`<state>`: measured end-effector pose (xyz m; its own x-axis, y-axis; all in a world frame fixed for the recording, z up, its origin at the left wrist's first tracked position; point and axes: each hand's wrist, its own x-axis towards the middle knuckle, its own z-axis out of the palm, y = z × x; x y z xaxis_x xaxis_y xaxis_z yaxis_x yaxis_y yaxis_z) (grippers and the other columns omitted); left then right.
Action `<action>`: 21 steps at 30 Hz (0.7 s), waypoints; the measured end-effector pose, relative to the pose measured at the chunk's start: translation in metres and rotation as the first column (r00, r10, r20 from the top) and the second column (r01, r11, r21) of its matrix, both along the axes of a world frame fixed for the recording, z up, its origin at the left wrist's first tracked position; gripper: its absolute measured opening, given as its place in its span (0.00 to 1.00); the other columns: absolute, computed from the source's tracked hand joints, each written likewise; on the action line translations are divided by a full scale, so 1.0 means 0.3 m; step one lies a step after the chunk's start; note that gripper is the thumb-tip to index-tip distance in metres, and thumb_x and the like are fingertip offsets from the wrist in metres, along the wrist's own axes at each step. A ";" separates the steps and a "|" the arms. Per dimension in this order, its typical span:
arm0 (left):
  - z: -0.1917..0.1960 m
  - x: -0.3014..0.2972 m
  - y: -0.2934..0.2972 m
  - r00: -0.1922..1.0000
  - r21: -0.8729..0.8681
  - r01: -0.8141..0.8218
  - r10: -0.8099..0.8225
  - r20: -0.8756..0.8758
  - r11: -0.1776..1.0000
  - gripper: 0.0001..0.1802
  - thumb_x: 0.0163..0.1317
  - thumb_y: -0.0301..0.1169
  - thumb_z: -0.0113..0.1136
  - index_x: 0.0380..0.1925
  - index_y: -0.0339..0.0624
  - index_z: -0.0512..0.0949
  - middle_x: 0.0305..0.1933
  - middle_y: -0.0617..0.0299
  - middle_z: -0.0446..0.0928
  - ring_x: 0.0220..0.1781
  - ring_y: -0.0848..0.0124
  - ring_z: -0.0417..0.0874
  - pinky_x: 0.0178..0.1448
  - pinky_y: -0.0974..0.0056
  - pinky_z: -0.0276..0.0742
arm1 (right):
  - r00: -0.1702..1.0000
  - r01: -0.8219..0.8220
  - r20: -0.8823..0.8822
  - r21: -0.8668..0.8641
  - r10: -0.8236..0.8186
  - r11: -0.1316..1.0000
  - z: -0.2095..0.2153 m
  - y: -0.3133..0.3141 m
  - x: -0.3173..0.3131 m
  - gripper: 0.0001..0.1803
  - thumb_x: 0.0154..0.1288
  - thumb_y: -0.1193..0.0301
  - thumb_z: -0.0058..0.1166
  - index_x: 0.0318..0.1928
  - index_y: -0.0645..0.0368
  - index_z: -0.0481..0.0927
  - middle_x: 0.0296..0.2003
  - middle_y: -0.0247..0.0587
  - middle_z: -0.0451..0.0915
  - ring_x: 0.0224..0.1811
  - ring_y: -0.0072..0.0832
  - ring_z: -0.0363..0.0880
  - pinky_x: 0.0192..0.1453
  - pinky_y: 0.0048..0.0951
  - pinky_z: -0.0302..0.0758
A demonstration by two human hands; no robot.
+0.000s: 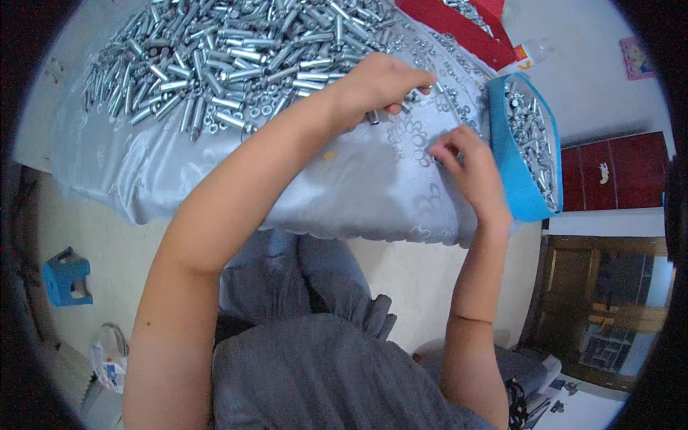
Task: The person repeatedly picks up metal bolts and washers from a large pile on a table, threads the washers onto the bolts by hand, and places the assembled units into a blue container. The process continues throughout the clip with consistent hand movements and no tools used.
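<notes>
Judging by how things lie, the sorting or assembling of hardware is partway through: a large heap of loose metal sleeves (236,50) covers the far half of the worktop (344,193), while the blue bin (510,161) at the right edge already holds a good load of finished-looking pieces; much the greater share seems left to do.

The left hand (380,82) reaches to the near edge of the heap, fingers curled round a short metal sleeve (374,116) whose end shows just below the knuckles; the right hand (466,161) sits just beside the bin wall, fingertips pinched together over the scattered washers (419,140); whether a washer or nut is actually between them is too small to tell.

The sleeves are bright, smooth zinc-grey cylinders, some with nuts threaded at one end; the washers are thin flat rings, lying singly across the cloth; the worktop wears a glossy pale grey cloth with a raised floral pattern and a scalloped hem hanging over the near edge; the bin is hard, matt blue plastic with an angled open mouth; a red tray (459,29) of more metal parts stands beyond it; a small blue plastic stool (66,276) stands on the floor to the left.
</notes>
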<state>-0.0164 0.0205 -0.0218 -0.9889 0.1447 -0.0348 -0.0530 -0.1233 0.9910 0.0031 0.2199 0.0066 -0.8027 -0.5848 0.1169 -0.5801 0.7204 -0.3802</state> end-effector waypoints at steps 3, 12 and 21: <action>0.008 0.003 0.002 0.999 -0.018 -0.026 0.027 0.031 0.999 0.17 0.48 0.44 0.58 0.23 0.40 0.80 0.11 0.68 0.64 0.14 0.78 0.64 0.20 0.72 0.59 | 0.999 -0.048 -0.012 0.013 0.048 0.999 0.026 -0.030 -0.036 0.10 0.49 0.70 0.57 0.31 0.63 0.76 0.28 0.45 0.73 0.30 0.37 0.72 0.36 0.30 0.68; 0.033 -0.005 0.015 0.997 -0.057 -0.076 0.077 0.021 0.995 0.18 0.50 0.46 0.57 0.24 0.40 0.79 0.10 0.69 0.63 0.12 0.78 0.62 0.19 0.72 0.59 | 0.994 -0.105 0.024 0.133 0.102 0.986 0.034 0.006 0.003 0.11 0.47 0.75 0.57 0.34 0.63 0.77 0.28 0.44 0.73 0.31 0.36 0.73 0.36 0.29 0.69; 0.017 -0.010 -0.009 0.998 -0.033 -0.064 0.065 0.019 0.997 0.20 0.51 0.47 0.57 0.23 0.40 0.79 0.11 0.70 0.63 0.12 0.80 0.63 0.17 0.74 0.58 | 0.982 -0.059 -0.163 0.202 0.092 0.978 0.020 -0.020 0.031 0.07 0.49 0.74 0.54 0.31 0.62 0.76 0.29 0.44 0.73 0.33 0.39 0.73 0.37 0.33 0.70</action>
